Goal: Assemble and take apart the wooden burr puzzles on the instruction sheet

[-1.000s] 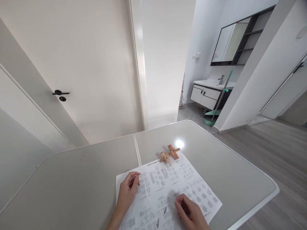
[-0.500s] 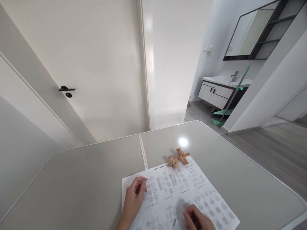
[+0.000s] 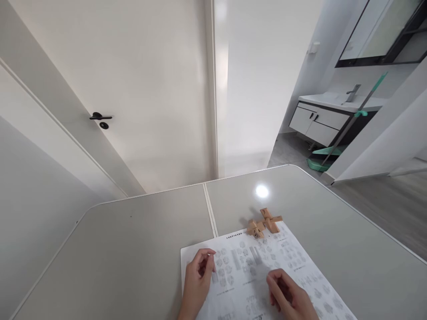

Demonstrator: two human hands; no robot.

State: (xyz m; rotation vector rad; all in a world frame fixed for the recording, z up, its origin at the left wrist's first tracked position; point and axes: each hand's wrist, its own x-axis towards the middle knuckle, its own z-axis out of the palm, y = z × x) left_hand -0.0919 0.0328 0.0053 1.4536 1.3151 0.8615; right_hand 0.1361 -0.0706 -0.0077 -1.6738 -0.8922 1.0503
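A white printed sheet (image 3: 238, 278), covered in rows of small grey diagrams, lies on the table in front of me. My left hand (image 3: 199, 278) rests on its left part, fingers curled and thumb near the index finger, with nothing visible between them. Over the lower right part of the sheet is my right hand (image 3: 289, 292), its fingers bent in and thumb against the index finger; I see nothing held there. At the sheet's far edge sit two wooden interlocking puzzles, a left one (image 3: 256, 229) and a right one (image 3: 271, 221), close together with marks on their faces. Neither hand touches them.
The grey table (image 3: 133, 258) has a pale rim and a light seam (image 3: 209, 209) across it. Behind stands a white door with a black handle (image 3: 100, 117). At right are a washbasin cabinet (image 3: 322, 120) and a green dustpan (image 3: 318, 164).
My right hand has moved a little farther forward over the sheet. My left hand stays in place on the paper. The whole view has shifted, so the scene appears farther right.
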